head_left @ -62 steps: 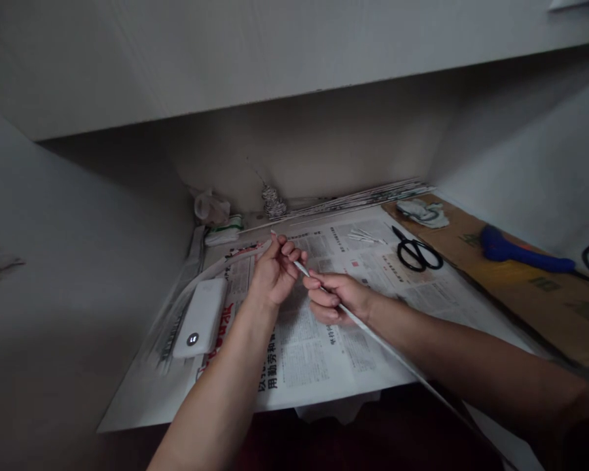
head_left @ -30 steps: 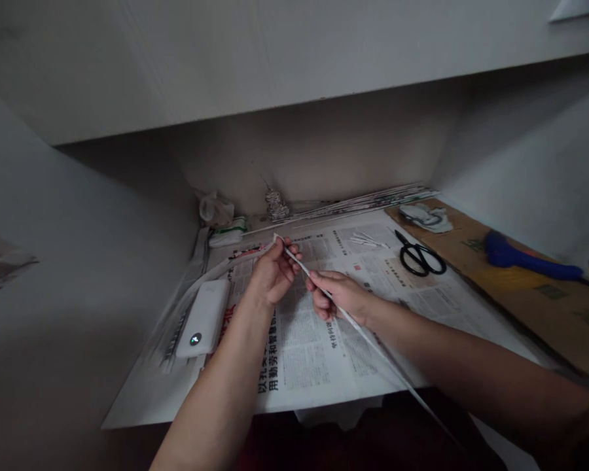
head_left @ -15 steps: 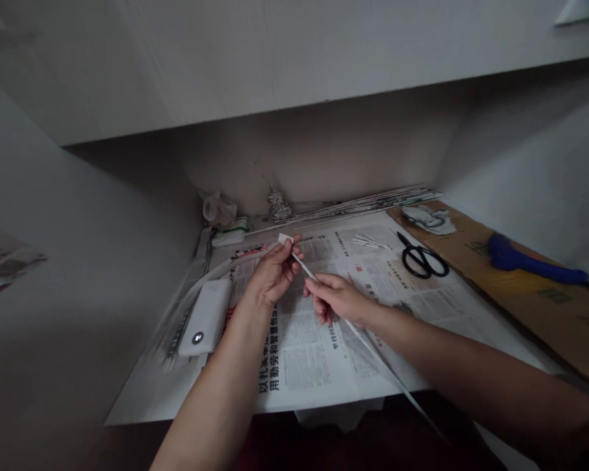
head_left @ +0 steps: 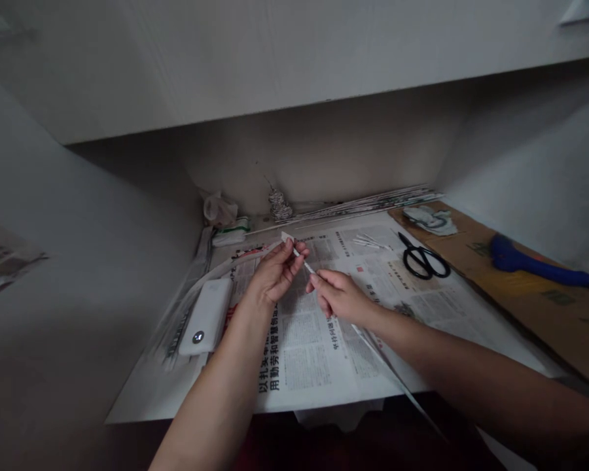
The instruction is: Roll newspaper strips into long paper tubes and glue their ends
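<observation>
Between my two hands runs a thin rolled paper stick (head_left: 387, 367), slanting from upper left down past the table's front edge at lower right. My left hand (head_left: 277, 269) pinches its upper end, where a small flat paper corner (head_left: 286, 236) pokes out above the thumb. Farther down the stick, my right hand (head_left: 338, 294) grips it with closed fingers. Both hands are raised above a spread sheet of newspaper (head_left: 307, 353). A pale paper strip (head_left: 216, 271) curves leftward behind my left hand; whether it joins the stick I cannot tell.
A white power bank (head_left: 206, 317) lies left on more paper strips. Black scissors (head_left: 425, 260) and short paper pieces (head_left: 370, 241) rest at right. A blue glue gun (head_left: 530, 261) and a cloth (head_left: 430, 220) lie on cardboard (head_left: 520, 307). Long paper sticks (head_left: 368, 206) line the back.
My right hand has shifted slightly along the stick and its fingers have curled more. The paper corner at my left thumb has turned and looks more pointed.
</observation>
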Available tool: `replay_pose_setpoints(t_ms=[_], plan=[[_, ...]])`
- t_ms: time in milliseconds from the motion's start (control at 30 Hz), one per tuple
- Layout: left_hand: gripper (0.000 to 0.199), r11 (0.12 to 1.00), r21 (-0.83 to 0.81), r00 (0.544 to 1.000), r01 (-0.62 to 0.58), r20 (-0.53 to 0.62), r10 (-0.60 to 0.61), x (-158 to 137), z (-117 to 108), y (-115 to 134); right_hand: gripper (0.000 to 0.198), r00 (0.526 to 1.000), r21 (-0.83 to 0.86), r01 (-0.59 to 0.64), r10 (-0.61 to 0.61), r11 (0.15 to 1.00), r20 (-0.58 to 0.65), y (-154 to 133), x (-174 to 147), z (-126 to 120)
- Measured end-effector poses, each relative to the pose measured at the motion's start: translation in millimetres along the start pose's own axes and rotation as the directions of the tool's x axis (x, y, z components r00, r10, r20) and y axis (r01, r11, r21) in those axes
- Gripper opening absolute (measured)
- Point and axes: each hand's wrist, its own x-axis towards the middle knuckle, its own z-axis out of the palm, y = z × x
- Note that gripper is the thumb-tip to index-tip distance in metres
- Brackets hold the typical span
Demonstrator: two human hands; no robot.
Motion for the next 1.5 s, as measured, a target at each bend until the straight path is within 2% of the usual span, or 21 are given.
replay_pose_setpoints(t_ms=[67, 133, 200, 267, 367, 433, 467, 600, 700, 833, 900, 967, 1067, 1133, 1167, 1233, 1333, 1400, 1500], plan=[[0.013, 1.0, -0.005, 1.0, 0.005, -0.005, -0.005, 0, 0, 0, 0.035, 0.989, 0.194, -0.101, 0.078, 0.976, 0.125, -3, 0, -2], [0.013, 1.0, -0.014, 1.0, 0.012, -0.004, -0.012, 0, 0, 0, 0.031, 0.95, 0.381, -0.22, 0.109, 0.898, 0.291, -6, -1, -5], [0.014, 1.0, -0.024, 1.0, 0.013, -0.001, -0.013, 0, 1, 0, 0.029, 0.905, 0.477, -0.307, 0.098, 0.824, 0.414, -9, -1, -9], [0.012, 1.0, -0.024, 1.0, 0.004, -0.007, -0.004, 1, 0, 0, 0.03, 0.902, 0.462, -0.316, 0.11, 0.829, 0.418, -10, 0, -10], [0.009, 1.0, 0.002, 1.0, 0.001, -0.023, -0.001, 1, -1, -1, 0.031, 0.971, 0.221, -0.161, 0.114, 0.962, 0.211, -8, 0, -9], [0.008, 1.0, 0.018, 1.0, 0.02, -0.013, -0.02, 2, -2, -1, 0.031, 0.993, 0.049, -0.073, 0.068, 0.996, 0.094, -6, 1, -7], [0.008, 0.999, 0.019, 0.999, 0.031, -0.005, -0.031, 2, -3, -2, 0.032, 0.994, 0.029, -0.069, 0.066, 0.997, 0.082, -4, 1, -6], [0.01, 0.999, -0.01, 0.999, 0.049, 0.006, -0.048, 3, -5, -2, 0.036, 0.957, 0.252, -0.209, 0.145, 0.945, 0.25, -2, 1, -5], [0.012, 0.998, -0.021, 0.998, 0.062, -0.01, -0.062, 3, -4, -1, 0.032, 0.919, 0.384, -0.261, 0.106, 0.886, 0.38, -4, 0, -8], [0.012, 0.997, -0.03, 0.997, 0.072, -0.029, -0.073, 2, -2, -1, 0.031, 0.843, 0.506, -0.396, 0.085, 0.766, 0.532, -9, -1, -14], [0.013, 0.997, -0.034, 0.997, 0.068, -0.026, -0.069, 2, -2, -1, 0.032, 0.825, 0.509, -0.432, 0.098, 0.745, 0.556, -9, 0, -15], [0.013, 0.998, -0.033, 0.998, 0.055, -0.024, -0.055, 2, -3, -1, 0.033, 0.855, 0.441, -0.391, 0.141, 0.807, 0.5, -7, 0, -13], [0.011, 1.0, -0.023, 0.999, 0.015, -0.033, -0.016, 4, -5, -1, 0.037, 0.959, 0.212, -0.198, 0.143, 0.957, 0.246, -2, 1, -6], [0.011, 1.0, -0.027, 0.999, 0.003, -0.038, -0.004, 5, -6, -1, 0.037, 0.986, 0.139, -0.128, 0.111, 0.982, 0.124, 0, 1, -2], [0.012, 0.999, -0.038, 0.999, 0.004, -0.038, -0.006, 5, -6, -1, 0.037, 0.984, 0.175, -0.14, 0.118, 0.975, 0.132, 0, 1, -1], [0.013, 0.997, -0.073, 1.0, 0.016, -0.024, -0.018, 4, -5, -1, 0.035, 0.951, 0.344, -0.244, 0.154, 0.906, 0.269, -3, -1, -2], [0.013, 0.989, -0.142, 0.999, 0.03, 0.023, -0.027, 1, 0, 0, 0.034, 0.85, 0.555, -0.43, 0.112, 0.712, 0.515, -9, -4, -6], [0.012, 0.984, -0.172, 0.998, 0.038, 0.058, -0.028, -1, 2, 1, 0.035, 0.814, 0.614, -0.487, 0.068, 0.622, 0.576, -12, -7, -7], [0.013, 0.986, -0.167, 0.998, 0.03, 0.066, -0.019, -2, 4, 1, 0.039, 0.805, 0.624, -0.491, 0.043, 0.608, 0.592, -12, -7, -7]])
